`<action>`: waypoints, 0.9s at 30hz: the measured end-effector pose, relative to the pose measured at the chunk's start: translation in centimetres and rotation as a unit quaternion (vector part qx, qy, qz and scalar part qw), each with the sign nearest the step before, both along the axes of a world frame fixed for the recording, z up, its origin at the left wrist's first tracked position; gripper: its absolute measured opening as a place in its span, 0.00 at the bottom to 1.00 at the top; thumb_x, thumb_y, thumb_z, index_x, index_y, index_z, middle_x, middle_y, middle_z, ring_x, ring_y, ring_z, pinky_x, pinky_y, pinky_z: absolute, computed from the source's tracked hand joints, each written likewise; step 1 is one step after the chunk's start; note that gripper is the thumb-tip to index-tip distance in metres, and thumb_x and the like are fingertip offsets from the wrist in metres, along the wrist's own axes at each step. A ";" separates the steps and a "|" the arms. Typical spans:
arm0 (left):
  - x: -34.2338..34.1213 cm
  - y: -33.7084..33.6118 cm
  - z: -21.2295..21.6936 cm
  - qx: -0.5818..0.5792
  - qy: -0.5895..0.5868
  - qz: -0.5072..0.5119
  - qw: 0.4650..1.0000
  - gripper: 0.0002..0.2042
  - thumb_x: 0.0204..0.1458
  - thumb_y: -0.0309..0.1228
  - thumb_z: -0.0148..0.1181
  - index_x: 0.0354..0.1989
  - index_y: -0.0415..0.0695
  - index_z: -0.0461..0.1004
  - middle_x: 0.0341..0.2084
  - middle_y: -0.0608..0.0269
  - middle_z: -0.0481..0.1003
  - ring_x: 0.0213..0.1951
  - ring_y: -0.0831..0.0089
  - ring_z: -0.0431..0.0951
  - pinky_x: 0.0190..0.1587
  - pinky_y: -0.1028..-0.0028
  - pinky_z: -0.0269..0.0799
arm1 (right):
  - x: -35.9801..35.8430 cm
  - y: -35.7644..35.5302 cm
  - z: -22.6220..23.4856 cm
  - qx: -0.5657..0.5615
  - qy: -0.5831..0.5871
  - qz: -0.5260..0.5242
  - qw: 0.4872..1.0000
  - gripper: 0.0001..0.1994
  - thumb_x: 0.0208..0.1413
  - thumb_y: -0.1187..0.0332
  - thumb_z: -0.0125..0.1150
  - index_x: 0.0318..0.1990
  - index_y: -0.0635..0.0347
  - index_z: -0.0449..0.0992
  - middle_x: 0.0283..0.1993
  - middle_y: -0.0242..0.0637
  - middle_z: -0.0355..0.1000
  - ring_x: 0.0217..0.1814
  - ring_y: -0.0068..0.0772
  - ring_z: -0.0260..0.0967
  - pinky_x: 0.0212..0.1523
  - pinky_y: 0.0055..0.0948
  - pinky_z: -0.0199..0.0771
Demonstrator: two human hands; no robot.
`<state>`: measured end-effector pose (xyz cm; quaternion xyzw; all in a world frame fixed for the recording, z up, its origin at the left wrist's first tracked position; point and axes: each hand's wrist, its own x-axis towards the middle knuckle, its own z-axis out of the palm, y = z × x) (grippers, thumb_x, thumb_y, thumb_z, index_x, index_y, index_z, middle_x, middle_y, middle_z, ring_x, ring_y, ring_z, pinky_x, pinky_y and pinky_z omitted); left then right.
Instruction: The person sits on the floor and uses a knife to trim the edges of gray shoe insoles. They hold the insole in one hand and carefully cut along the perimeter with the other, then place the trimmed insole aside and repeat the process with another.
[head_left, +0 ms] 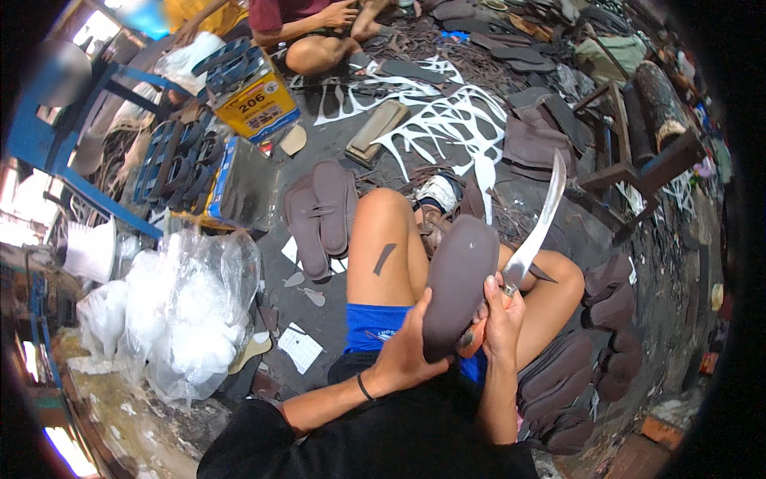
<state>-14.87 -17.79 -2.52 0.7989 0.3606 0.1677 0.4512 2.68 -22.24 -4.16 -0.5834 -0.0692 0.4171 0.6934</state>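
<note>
My left hand is wrapped round the lower left side of a dark brown shoe sole, held tilted up above my lap. In my right hand is a knife, its long curved blade pointing up and away, just right of the sole. The right thumb lies along the handle near the base of the blade. Something orange shows below the right fingers, too hidden to name. A thin dark offcut rests on my left knee, and another pointed scrap lies by my right thigh.
Brown soles lie beyond my left knee, with more stacked at right. White cut-out sheet scraps and a rectangular block lie ahead. Sandals top a yellow box. Plastic bags stand left. Another person sits far ahead.
</note>
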 end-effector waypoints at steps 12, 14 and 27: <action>-10.3 24.1 -17.0 0.181 0.276 0.304 0.893 0.49 0.40 0.42 0.73 0.70 0.38 0.54 0.64 0.39 0.61 0.62 0.43 0.63 0.64 0.56 0.61 | 0.0 -1.9 -1.0 -0.006 0.091 0.029 0.995 0.13 0.64 0.64 0.60 0.49 0.63 0.71 0.38 0.35 0.73 0.18 0.16 0.60 0.16 0.22 0.65; -8.6 23.2 -18.2 0.110 0.342 0.246 0.900 0.47 0.39 0.44 0.75 0.69 0.42 0.58 0.67 0.41 0.58 0.63 0.42 0.61 0.64 0.54 0.61 | 0.2 -3.0 -1.8 -0.017 0.097 0.000 0.995 0.12 0.64 0.65 0.60 0.49 0.62 0.71 0.38 0.34 0.73 0.17 0.16 0.60 0.15 0.22 0.64; -1.3 17.5 -8.2 0.141 -0.052 0.223 0.963 0.24 0.55 0.34 0.64 0.59 0.36 0.69 0.56 0.48 0.70 0.57 0.57 0.70 0.60 0.62 0.65 | 13.8 6.4 1.1 -0.072 -0.013 -0.012 0.997 0.11 0.58 0.62 0.67 0.39 0.57 0.73 0.23 0.27 0.67 0.15 0.16 0.58 0.14 0.20 0.59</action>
